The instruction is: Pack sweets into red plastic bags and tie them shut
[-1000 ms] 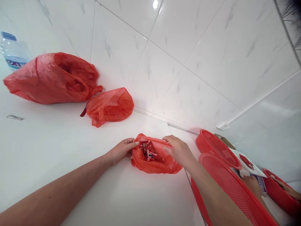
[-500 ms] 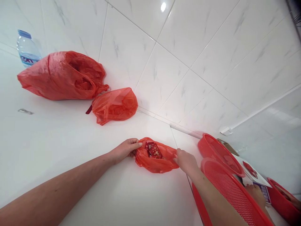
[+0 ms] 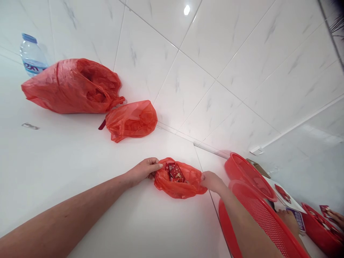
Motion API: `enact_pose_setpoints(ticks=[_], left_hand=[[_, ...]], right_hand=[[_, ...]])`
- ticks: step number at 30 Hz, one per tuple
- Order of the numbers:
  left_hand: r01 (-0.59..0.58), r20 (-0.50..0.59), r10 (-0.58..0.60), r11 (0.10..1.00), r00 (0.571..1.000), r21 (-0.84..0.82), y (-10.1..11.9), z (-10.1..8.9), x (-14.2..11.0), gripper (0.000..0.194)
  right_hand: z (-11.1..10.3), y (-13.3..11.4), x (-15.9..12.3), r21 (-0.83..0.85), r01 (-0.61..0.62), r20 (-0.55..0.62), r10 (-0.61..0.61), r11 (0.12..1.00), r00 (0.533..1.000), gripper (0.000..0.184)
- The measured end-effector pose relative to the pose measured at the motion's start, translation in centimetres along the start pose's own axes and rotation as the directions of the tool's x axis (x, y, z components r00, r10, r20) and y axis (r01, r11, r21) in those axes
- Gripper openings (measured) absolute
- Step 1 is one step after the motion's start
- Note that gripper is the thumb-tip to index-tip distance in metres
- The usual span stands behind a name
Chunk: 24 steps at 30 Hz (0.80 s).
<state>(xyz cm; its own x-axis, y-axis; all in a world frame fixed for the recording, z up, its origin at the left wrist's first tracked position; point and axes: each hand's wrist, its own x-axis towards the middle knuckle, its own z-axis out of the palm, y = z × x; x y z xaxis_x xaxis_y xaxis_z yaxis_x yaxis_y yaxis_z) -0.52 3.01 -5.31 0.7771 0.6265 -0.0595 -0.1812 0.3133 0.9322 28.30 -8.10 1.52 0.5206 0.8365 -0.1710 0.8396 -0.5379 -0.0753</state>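
Note:
Between my hands a red plastic bag (image 3: 180,191) lies on the white table with its mouth spread wide. Several dark red printed packets (image 3: 176,172) show inside it. My left hand (image 3: 146,168) pinches the bag's left rim between thumb and fingers. At the other end, my right hand (image 3: 212,181) grips the right rim, its fingertips partly hidden by the plastic. Beyond my left hand rests a small red plastic bag (image 3: 131,122), touching a larger, bulging red plastic bag (image 3: 72,87).
A water bottle (image 3: 31,53) stands behind the large bag. Red perforated baskets (image 3: 249,175) crowd the right side under my right forearm. Farther right, another person's hand (image 3: 337,216) holds a dark red packet over a red container (image 3: 319,233). The tiled wall (image 3: 201,71) borders the table.
My right hand has shifted slightly right, tugging the bag's rim along. At far right, another person's hand has lifted a packet above the red container.

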Motion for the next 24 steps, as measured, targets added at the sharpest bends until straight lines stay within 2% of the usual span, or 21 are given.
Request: enact_pose_setpoints(ticks=[3,6,9,11,13,15,17,20,22,24], left_hand=[[-0.005,0.007,0.005,1.000,1.000,-0.022,-0.2,-0.1,0.2,0.032],[-0.019,0.020,0.020,0.998,1.000,-0.063,-0.3,-0.1,0.4,0.032],[-0.026,0.040,0.031,0.993,0.999,-0.117,0.0,-0.1,0.2,0.028],[-0.052,0.049,0.059,0.988,0.997,-0.148,0.7,-0.1,-0.1,0.027],[-0.086,0.040,0.095,0.982,0.995,-0.169,1.8,-0.1,-0.3,0.027],[-0.100,-0.028,0.096,0.983,0.995,-0.153,3.1,0.0,0.0,0.026],[-0.086,-0.132,0.073,0.991,0.989,-0.101,4.9,0.5,0.8,0.022],[-0.096,-0.223,0.087,0.995,0.971,-0.031,8.2,2.4,2.1,0.014],[-0.146,-0.202,0.141,0.989,0.969,-0.011,10.8,4.8,2.5,0.011],[-0.227,-0.129,0.224,0.974,0.966,-0.009,13.3,7.6,2.1,0.026]], right_hand=[[-2.5,-0.1,-0.9,0.302,0.087,-0.085,-0.064,0.949,0.994,0.022],[-4.6,-0.3,-1.7,0.553,0.187,-0.270,-0.038,0.812,0.962,0.026],[-4.9,-0.6,-2.2,0.710,0.319,-0.480,0.099,0.628,0.872,0.030],[-4.2,-0.9,-2.4,0.769,0.407,-0.557,0.204,0.494,0.805,0.030],[-3.0,-1.2,-2.5,0.840,0.464,-0.537,0.307,0.281,0.786,0.029],[-1.9,-1.5,-2.6,0.882,0.469,-0.448,0.370,0.035,0.814,0.029],[-1.1,-1.7,-2.5,0.882,0.444,-0.357,0.391,-0.158,0.848,0.029],[-1.0,-1.6,-2.1,0.853,0.435,-0.305,0.400,-0.288,0.864,0.028],[-1.6,-1.3,-1.9,0.820,0.448,-0.299,0.402,-0.355,0.865,0.027],[-2.3,-1.0,-1.8,0.777,0.475,-0.315,0.399,-0.412,0.861,0.024]])
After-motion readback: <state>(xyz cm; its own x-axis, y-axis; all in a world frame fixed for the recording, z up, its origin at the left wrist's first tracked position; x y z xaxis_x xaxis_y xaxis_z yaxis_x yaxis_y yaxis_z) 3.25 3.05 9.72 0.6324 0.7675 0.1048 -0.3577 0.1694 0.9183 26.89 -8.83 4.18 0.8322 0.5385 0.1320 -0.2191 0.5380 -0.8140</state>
